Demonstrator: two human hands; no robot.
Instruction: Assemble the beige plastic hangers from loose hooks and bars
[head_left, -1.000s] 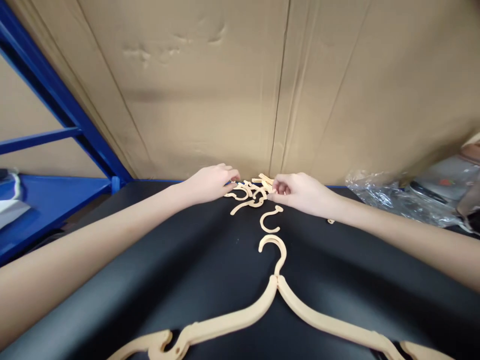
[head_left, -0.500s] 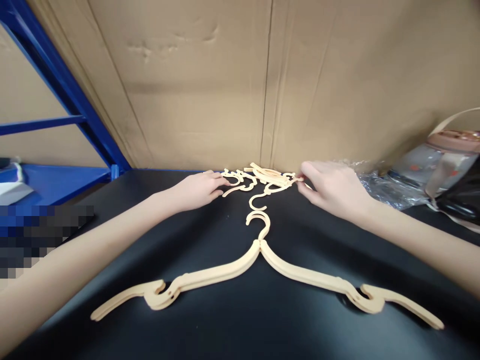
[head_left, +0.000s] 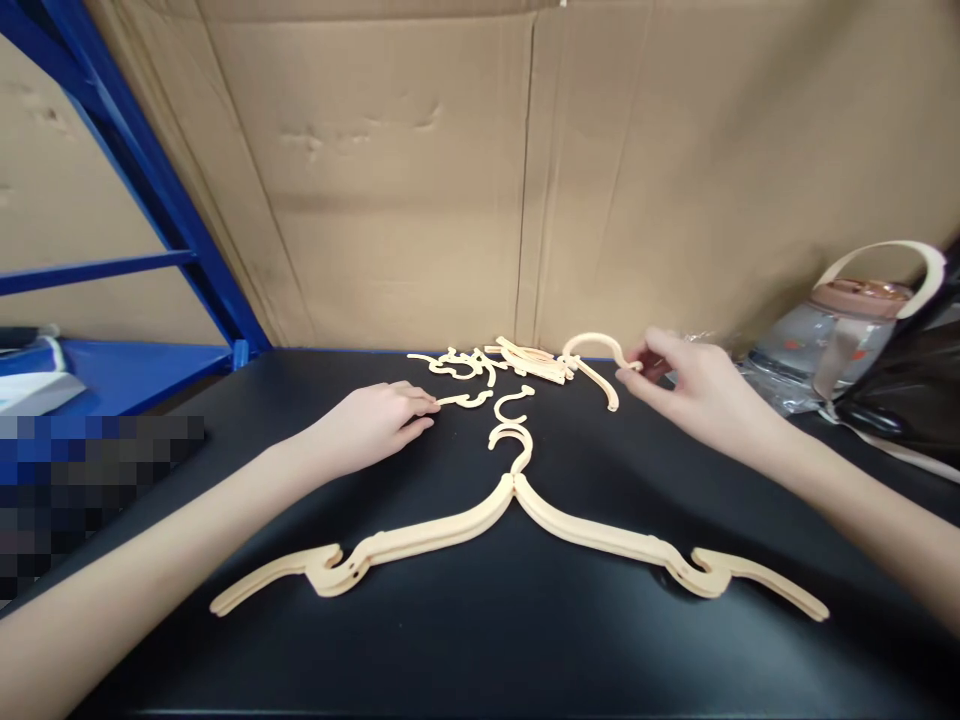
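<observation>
A cream folding hanger (head_left: 442, 530) lies spread across the black table, its hook pointing away from me. A loose hanger hook (head_left: 511, 408) lies just beyond it. My left hand (head_left: 382, 420) pinches the end of a hanger end piece (head_left: 469, 400), which has a notch at its far end. On the other side, my right hand (head_left: 686, 385) pinches a curved hanger hook (head_left: 596, 338) by one end, beside the pile. Under that hook a straight-ish hanger arm piece (head_left: 600, 386) sticks out. Several cream hanger parts (head_left: 529, 358) are heaped at the back.
Cardboard (head_left: 405, 180) stands behind the black table (head_left: 487, 640). At the right back are a clear jug (head_left: 832, 325) with a handle and crumpled clear plastic (head_left: 780, 385). A blue metal rack (head_left: 150, 170) rises at the left.
My right hand has lifted a hook from the pile and moved right. My left hand has drawn the end piece nearer and left. The view has shifted slightly.
</observation>
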